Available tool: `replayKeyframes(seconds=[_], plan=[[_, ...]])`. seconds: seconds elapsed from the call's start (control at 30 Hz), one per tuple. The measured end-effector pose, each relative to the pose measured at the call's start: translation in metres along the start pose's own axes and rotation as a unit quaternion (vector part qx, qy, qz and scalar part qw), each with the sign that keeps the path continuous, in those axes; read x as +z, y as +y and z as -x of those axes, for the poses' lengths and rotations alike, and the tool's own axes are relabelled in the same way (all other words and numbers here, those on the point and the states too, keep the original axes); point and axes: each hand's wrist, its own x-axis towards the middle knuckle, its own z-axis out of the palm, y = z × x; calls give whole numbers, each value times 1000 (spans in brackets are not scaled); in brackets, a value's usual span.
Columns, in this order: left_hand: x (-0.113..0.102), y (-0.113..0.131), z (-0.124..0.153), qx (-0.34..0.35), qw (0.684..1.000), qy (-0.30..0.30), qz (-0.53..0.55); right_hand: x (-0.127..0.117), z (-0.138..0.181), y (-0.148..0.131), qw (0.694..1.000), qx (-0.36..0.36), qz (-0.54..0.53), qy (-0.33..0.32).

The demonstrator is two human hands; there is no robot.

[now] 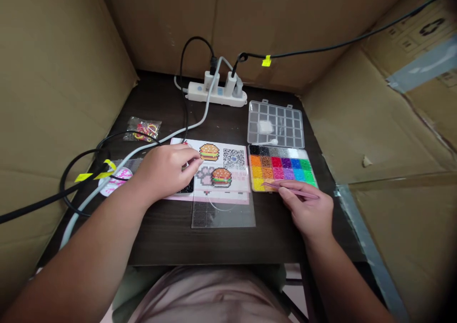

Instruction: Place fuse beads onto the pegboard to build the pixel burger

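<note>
My right hand [310, 208] grips a pair of pink tweezers [300, 191]. Their tips are at the yellow compartment in the near left corner of a bead box [277, 167], whose compartments hold small beads sorted by colour. My left hand [169, 168] is over the left part of a printed pattern sheet [241, 144], thumb and fingertips drawn together; whatever they may hold is hidden. A clear pegboard [223, 213] overlaps the sheet's near edge, and a burger bead design [222, 177] shows on it. Part of a black bead tray [188, 186] shows beneath my left hand.
The box's clear lid [276, 123] lies open behind it. At the back is a white power strip [217, 94] with plugs. A grey cable [167, 137] and black cables cross the left side, near a bag of coloured rings [143, 130]. Cardboard walls [250, 23] surround the table.
</note>
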Motion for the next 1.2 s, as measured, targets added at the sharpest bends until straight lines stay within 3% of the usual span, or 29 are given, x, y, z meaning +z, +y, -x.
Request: replayKeyframes(seconds=[0.67, 1.2], plan=[[-1, 0, 1, 1, 1000, -10, 2, 7, 0, -8, 999, -39, 0, 14], [-2, 0, 0, 2, 1000, -16, 0, 10, -1, -4, 1000, -20, -13, 1]])
